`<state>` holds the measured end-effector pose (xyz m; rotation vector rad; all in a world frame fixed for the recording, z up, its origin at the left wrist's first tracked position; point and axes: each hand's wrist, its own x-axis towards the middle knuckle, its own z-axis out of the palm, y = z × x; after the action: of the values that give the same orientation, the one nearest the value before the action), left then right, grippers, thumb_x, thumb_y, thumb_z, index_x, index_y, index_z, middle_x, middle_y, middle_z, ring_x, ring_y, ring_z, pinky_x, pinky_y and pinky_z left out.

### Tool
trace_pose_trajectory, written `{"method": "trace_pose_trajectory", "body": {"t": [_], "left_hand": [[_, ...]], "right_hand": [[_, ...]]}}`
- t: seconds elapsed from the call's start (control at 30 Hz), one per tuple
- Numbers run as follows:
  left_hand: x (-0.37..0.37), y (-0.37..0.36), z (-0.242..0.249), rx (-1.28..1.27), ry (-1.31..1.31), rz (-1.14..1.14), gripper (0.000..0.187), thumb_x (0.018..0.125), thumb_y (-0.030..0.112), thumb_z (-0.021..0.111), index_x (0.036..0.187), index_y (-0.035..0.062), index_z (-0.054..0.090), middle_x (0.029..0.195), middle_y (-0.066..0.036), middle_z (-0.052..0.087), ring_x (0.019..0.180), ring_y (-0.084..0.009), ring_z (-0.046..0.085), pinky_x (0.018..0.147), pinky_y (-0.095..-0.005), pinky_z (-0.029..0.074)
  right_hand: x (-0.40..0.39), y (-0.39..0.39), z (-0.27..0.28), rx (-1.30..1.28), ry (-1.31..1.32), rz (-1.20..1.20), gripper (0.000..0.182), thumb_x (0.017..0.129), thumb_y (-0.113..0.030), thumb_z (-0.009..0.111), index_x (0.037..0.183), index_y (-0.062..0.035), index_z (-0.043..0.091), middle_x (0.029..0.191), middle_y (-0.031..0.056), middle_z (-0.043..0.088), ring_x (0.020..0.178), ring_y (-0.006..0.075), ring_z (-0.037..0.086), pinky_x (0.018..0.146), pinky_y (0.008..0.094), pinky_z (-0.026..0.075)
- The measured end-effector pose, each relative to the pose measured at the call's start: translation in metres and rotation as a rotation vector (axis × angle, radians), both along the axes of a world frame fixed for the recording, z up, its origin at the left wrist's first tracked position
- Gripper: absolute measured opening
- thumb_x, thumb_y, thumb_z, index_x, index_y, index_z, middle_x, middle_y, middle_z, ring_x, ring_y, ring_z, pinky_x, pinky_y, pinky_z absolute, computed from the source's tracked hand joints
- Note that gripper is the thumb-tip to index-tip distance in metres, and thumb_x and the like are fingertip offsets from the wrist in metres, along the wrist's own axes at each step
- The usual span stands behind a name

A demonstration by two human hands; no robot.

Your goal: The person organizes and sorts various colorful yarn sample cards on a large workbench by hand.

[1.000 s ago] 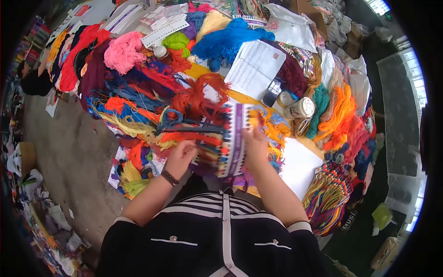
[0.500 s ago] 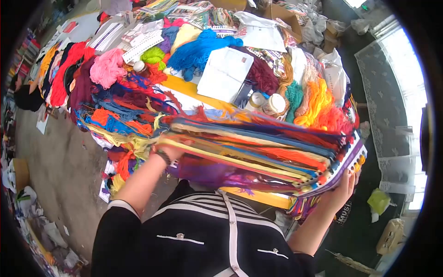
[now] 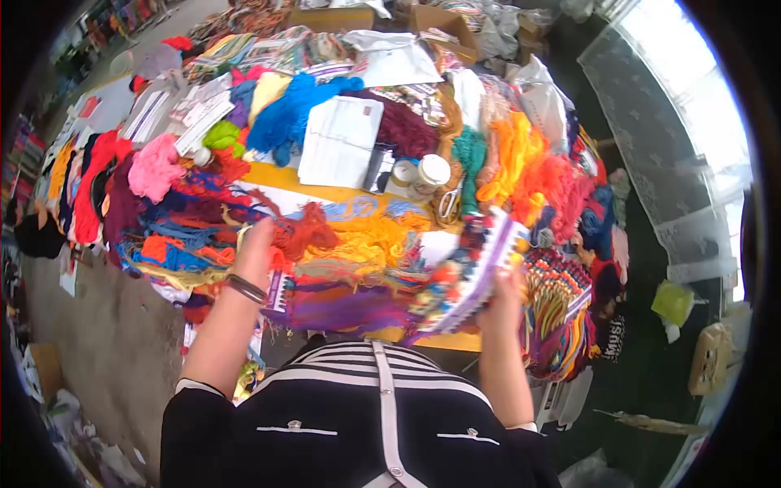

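Observation:
My right hand grips the edge of a white and purple punched card, which is tilted and smeared by motion. Multicoloured embroidery threads are knotted along it. My left hand, with a dark bracelet at the wrist, is over the table beside a rust-red yarn bundle; its fingers are blurred and partly lost against the yarn. Between my hands lie golden-yellow threads, and purple threads run along the near edge. Right of my right hand sits a stack of threaded cards.
Farther back are white papers, a white-lidded jar, blue yarn, pink yarn and orange yarn. Cardboard boxes stand at the far side. A lace curtain hangs at the right.
The long threads stretched between my hands no longer span them. My right hand has moved left with the card, and my left hand has moved slightly left and away from me.

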<state>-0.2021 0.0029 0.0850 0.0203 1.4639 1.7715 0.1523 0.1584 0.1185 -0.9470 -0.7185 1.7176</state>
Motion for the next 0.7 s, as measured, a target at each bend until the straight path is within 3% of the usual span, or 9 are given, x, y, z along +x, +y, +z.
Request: {"method": "trace_pose_trajectory", "body": {"t": [0.03,0.1,0.13,0.23,0.37,0.4,0.53,0.6,0.7], "left_hand": [[0.029,0.019,0.021,0.014,0.014,-0.115,0.034,0.092,0.020,0.049,0.124,0.0070,0.051,0.120,-0.008,0.055,0.110,-0.0168,0.052,0.093,-0.0320,0.040],[0.065,0.046,0.029,0.237,0.477,-0.434,0.041,0.098,0.023,0.037,0.135,0.0049,0.042,0.136,-0.011,0.042,0.128,-0.0191,0.038,0.105,-0.0342,0.030],[0.082,0.061,0.051,0.339,0.307,-0.483,0.052,0.098,0.038,0.034,0.140,0.0078,0.032,0.144,-0.010,0.033,0.136,-0.0237,0.027,0.110,-0.0392,0.018],[0.115,0.092,0.069,0.484,0.169,-0.525,0.058,0.100,0.042,0.024,0.144,0.0046,0.022,0.149,-0.014,0.023,0.138,-0.0248,0.021,0.113,-0.0374,0.012],[0.133,0.095,0.078,0.517,-0.011,-0.439,0.054,0.100,0.034,0.028,0.143,0.0030,0.023,0.146,-0.016,0.028,0.132,-0.0238,0.031,0.111,-0.0363,0.020],[0.129,0.094,0.076,0.636,-0.103,-0.446,0.051,0.095,0.017,0.036,0.143,0.0027,0.024,0.143,-0.015,0.033,0.129,-0.0221,0.036,0.109,-0.0350,0.025],[0.122,0.087,0.081,0.606,-0.001,-0.588,0.070,0.074,-0.006,0.045,0.141,0.0018,0.027,0.131,-0.010,0.044,0.115,-0.0171,0.047,0.096,-0.0272,0.038],[0.112,0.090,0.073,0.472,0.340,-0.723,0.072,0.074,-0.013,0.039,0.142,0.0013,0.024,0.135,-0.011,0.042,0.123,-0.0190,0.043,0.102,-0.0305,0.035],[0.090,0.099,0.077,0.267,0.916,-0.851,0.042,0.087,-0.006,0.044,0.129,-0.0025,0.047,0.117,-0.009,0.059,0.108,-0.0183,0.056,0.095,-0.0293,0.041]], "right_hand": [[-0.015,-0.011,0.007,-0.004,0.003,0.045,0.035,0.089,-0.005,0.055,0.123,-0.0068,0.047,0.108,0.0061,0.061,0.094,0.0181,0.061,0.081,0.0350,0.051],[-0.035,-0.026,0.017,-0.039,0.046,0.117,0.035,0.091,-0.004,0.050,0.126,-0.0064,0.045,0.110,0.0057,0.060,0.097,0.0157,0.060,0.082,0.0305,0.050],[-0.042,-0.030,0.014,-0.018,0.070,0.177,0.036,0.092,-0.004,0.049,0.127,-0.0064,0.043,0.110,0.0056,0.060,0.097,0.0152,0.060,0.083,0.0296,0.049],[-0.057,-0.044,0.028,0.077,0.069,0.308,0.039,0.093,-0.005,0.047,0.132,-0.0063,0.040,0.119,0.0050,0.055,0.105,0.0133,0.055,0.089,0.0290,0.045],[-0.060,-0.048,0.027,0.130,-0.050,0.329,0.037,0.095,-0.007,0.046,0.132,-0.0042,0.039,0.118,0.0039,0.056,0.104,0.0100,0.053,0.092,0.0266,0.042],[-0.059,-0.048,0.028,0.130,-0.049,0.325,0.037,0.095,-0.007,0.046,0.132,-0.0042,0.039,0.118,0.0039,0.056,0.104,0.0100,0.053,0.092,0.0266,0.042],[-0.055,-0.045,0.037,0.137,-0.119,0.356,0.036,0.095,-0.008,0.047,0.130,-0.0030,0.040,0.116,0.0049,0.057,0.101,0.0091,0.055,0.088,0.0249,0.044],[-0.054,-0.042,0.042,0.132,-0.058,0.385,0.034,0.093,-0.008,0.048,0.126,-0.0015,0.044,0.110,0.0062,0.060,0.098,0.0119,0.058,0.085,0.0265,0.046],[-0.047,-0.036,0.041,0.110,-0.028,0.468,0.034,0.092,-0.007,0.049,0.126,-0.0005,0.045,0.111,0.0078,0.060,0.098,0.0132,0.059,0.085,0.0276,0.047]]}}
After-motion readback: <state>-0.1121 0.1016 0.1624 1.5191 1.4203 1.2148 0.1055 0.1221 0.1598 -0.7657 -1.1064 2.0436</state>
